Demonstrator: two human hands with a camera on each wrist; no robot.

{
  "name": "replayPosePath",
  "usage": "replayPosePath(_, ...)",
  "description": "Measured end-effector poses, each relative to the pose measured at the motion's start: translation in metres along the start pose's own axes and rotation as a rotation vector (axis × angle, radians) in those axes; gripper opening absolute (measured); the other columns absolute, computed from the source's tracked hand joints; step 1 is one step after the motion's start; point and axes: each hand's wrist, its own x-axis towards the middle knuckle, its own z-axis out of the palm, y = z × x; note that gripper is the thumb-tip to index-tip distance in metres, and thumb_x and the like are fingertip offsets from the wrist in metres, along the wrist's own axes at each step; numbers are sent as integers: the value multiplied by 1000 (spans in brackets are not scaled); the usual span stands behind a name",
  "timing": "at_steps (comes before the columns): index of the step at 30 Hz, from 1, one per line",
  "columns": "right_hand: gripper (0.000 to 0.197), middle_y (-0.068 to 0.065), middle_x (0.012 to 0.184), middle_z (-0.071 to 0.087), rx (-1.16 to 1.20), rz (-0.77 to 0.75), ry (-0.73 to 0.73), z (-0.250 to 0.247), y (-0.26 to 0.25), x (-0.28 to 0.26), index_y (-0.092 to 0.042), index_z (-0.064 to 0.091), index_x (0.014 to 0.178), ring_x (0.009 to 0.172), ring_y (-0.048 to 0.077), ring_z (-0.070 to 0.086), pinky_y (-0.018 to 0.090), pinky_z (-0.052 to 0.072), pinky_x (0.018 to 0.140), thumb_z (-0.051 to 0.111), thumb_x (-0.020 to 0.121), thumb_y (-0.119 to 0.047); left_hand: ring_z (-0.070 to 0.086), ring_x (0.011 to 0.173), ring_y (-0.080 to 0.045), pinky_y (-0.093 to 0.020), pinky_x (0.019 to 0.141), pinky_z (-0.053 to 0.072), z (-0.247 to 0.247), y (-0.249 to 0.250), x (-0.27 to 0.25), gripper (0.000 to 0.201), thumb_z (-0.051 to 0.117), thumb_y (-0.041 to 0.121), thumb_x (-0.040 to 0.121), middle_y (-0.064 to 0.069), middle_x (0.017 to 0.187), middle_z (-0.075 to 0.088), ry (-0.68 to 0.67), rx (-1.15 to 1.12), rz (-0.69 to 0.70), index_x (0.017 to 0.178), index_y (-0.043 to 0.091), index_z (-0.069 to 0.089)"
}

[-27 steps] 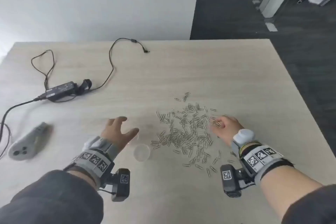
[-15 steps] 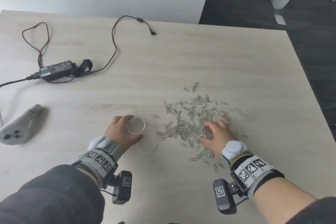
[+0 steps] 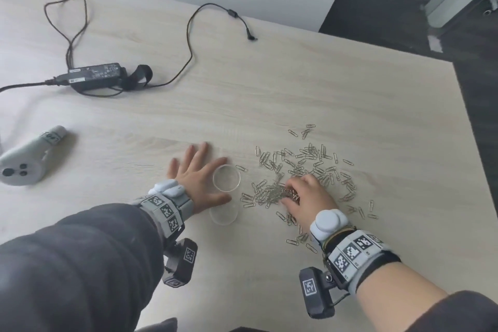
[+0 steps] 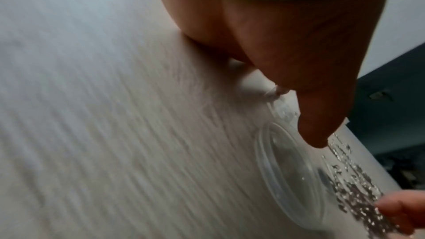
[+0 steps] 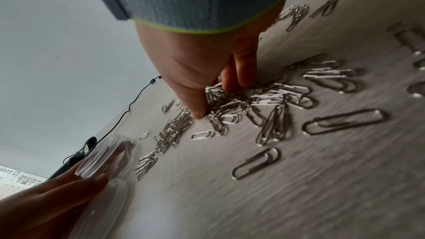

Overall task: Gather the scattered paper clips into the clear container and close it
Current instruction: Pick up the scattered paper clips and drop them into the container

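Right hand (image 5: 202, 57) pinching a bunch of paper clips (image 5: 253, 97) on the tabletop (image 5: 299, 197); clear container (image 5: 103, 155) beside left hand (image 5: 46, 203).

Nothing here comes through as readable words. The black power adapter (image 3: 95, 76) carries white label strips and fine print, too small and blurred to make out. The grey controller (image 3: 25, 159) has a sticker near its tip with dark marks, illegible. The wristbands (image 3: 164, 209) and camera mounts (image 3: 310, 287) show only black-and-white square marker patterns, no letters or numbers
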Motion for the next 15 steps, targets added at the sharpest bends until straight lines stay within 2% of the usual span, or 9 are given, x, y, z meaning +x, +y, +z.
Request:
replayPosePath(3,14,-3,103,52,-7,-6,31,-1,1,6,-25,58,100,84,19,56,30,46,65,61,89,-32,-35,141,-16,-52,116,-14,-1,-4,6,93,44,86,65,9,157,-31,-62,127,31,139,62,-9)
replayPosePath(5,6,-4,98,53,-10,4,12,-4,0,10,-25,58,93,83,19,55,30,44,64,59,88,-26,-38,140,-17,-53,116,-15,-3,-5,8,94,38,89,66,8,155,-36,-94,161,38,139,61,-15)
replayPosePath(10,10,-6,92,55,45,44,-45,-9,0,20,-29,55,82,78,15,53,25,34,57,59,82,-20,-39,139,-19,-55,116,-13,-5,-2,9,94,34,89,67,6,153,-39,-138,196,32,139,58,-19)
replayPosePath(15,9,-11,85,60,171,1,-6,-13,-20,24,-28,65,81,77,11,55,25,41,65,64,81,-19,-39,139,-18,-55,117,-12,-6,-5,10,99,40,89,62,8,152,-40,-147,170,39,139,59,-16)
